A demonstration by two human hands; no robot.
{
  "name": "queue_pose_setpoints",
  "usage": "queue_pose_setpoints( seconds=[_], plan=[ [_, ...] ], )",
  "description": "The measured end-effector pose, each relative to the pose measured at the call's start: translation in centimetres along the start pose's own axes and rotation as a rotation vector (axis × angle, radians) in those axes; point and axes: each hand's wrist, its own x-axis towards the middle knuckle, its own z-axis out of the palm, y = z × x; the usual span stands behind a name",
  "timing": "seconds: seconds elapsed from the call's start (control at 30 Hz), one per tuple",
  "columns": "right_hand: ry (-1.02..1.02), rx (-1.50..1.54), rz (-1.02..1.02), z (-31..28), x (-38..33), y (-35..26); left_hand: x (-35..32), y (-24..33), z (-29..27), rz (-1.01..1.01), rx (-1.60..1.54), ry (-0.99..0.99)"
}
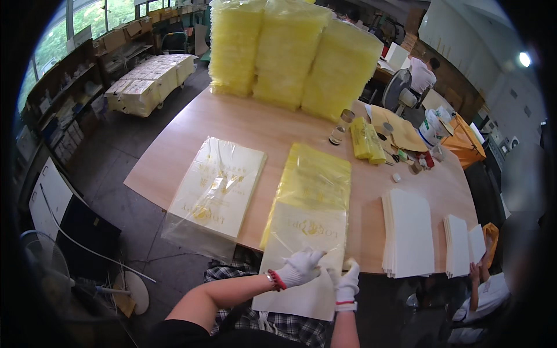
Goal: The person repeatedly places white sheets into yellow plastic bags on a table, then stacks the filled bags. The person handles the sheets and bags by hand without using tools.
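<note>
A white paper sheet or thin stack [294, 300] lies in front of me, its near end jutting over the table edge. The far part sits within or under a clear plastic bag with gold print, on a pile of yellow plastic bags [316, 168]. My left hand [300, 268], in a white knit glove, rests over the sheet with its fingers drawn together; what they pinch is not clear. At the sheet's right edge, my gloved right hand [347, 283] grips it, thumb upward. Left of these lies a bagged white stack [217, 185] with gold print.
Tall yellow bag stacks [261, 52] stand at the back. White paper piles [407, 232] lie on the right, near another person's hands [477, 272]. A glass [341, 129], a yellow roll [366, 142] and a bucket [432, 127] stand far right. A loaded cart [148, 87] is far left.
</note>
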Motion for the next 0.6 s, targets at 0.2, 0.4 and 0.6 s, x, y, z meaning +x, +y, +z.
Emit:
queue_pose_setpoints(
  seconds=[0.2, 0.4, 0.6],
  plan=[
    [-0.223, -0.19, 0.047, 5.7, 5.4, 0.8, -1.3, -11.5, 1.4, 0.333, 0.47, 0.341],
    [-0.476, -0.247, 0.063, 2.8, 4.0, -0.2, -2.6, -12.1, -2.0, -0.445, -0.312, 0.427],
    [-0.549, -0.062, -0.04, 0.8, -3.5, 1.1, -8.9, -9.0, -2.3, -0.557, -0.298, 0.328]
  ],
)
